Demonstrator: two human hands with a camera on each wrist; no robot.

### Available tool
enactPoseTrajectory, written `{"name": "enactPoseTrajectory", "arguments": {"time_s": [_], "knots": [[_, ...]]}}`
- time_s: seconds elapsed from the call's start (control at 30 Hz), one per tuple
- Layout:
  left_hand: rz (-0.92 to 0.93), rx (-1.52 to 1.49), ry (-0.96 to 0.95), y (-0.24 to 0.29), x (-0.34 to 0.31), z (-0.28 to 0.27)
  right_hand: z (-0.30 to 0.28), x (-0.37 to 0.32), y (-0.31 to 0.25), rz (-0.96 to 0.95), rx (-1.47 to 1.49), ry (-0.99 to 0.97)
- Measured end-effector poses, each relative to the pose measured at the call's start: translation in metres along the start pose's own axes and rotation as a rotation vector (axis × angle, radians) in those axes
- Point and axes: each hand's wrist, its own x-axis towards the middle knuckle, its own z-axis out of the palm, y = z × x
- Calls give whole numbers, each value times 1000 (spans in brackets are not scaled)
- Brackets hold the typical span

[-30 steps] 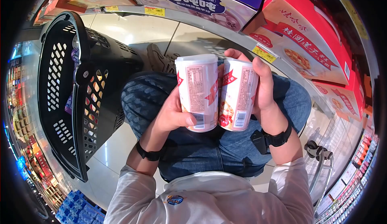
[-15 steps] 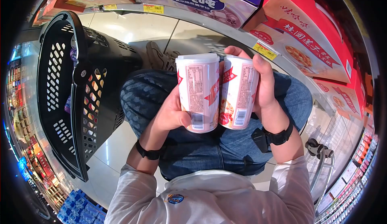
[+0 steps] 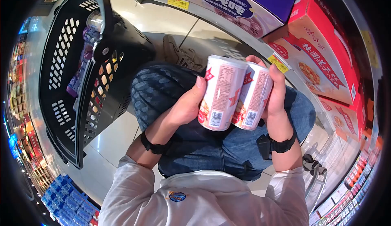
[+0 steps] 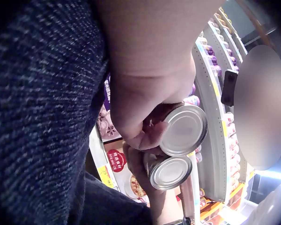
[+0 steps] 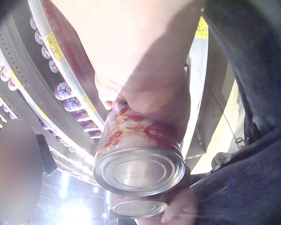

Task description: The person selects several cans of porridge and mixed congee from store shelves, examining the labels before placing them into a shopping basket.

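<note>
Two white-and-red printed cans with white lids are held side by side over the lap, tilted so that barcodes and fine print face up. My left hand [image 3: 188, 106] grips the left can [image 3: 223, 91], its thumb along the side near the top. My right hand [image 3: 277, 93] holds the right can [image 3: 255, 95], which the left can partly overlaps in the head view. In the left wrist view, the metal bottom of one can [image 4: 185, 131] shows close to the other. From the right wrist, the nearer can [image 5: 138, 171] has a stamped code on its base.
A black basket [image 3: 132, 38] with purple-wrapped items [image 3: 83, 63] in it stands at the left. Ahead, a shelf with yellow price tags [image 3: 178, 3] carries a purple-and-white carton [image 3: 228, 6] and red cartons [image 3: 326, 59]. Blue packs [image 3: 67, 197] are stacked at lower left.
Both cans have shifted right and tilted more in the head view. My left thumb has moved from the left can's lower front up to its side. The view itself has turned somewhat.
</note>
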Motion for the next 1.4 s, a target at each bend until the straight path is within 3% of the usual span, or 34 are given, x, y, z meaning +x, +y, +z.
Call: {"name": "enactPoseTrajectory", "arguments": {"time_s": [0.13,0.27,0.37,0.43,0.77,0.87,0.97,1.07,1.17,1.23,1.3,1.4], "knots": [[38,-141,-148,-7,7,0,-7,0,3,9,-37,-19],[113,-168,-126,-12,12,1,-12,7,11,33,-57,-3],[59,-321,-112,-7,9,7,-4,11,15,35,-66,59],[19,-458,-199,3,2,9,7,12,16,26,-83,44],[128,-289,-191,34,-78,13,90,-15,6,31,-312,-255],[144,-233,-158,41,-114,14,109,-24,4,167,-479,-349],[136,-191,-81,55,-153,17,103,-29,9,230,-584,-465],[112,108,180,72,-195,18,116,-31,22,195,-504,-552],[1,142,311,105,-250,18,108,-19,27,138,-417,-617],[21,387,455,126,-286,15,93,-7,24,131,-357,-553],[231,299,526,144,-313,11,72,11,18,96,-362,-498],[280,360,657,199,-334,5,34,41,10,101,-352,-410]]}}
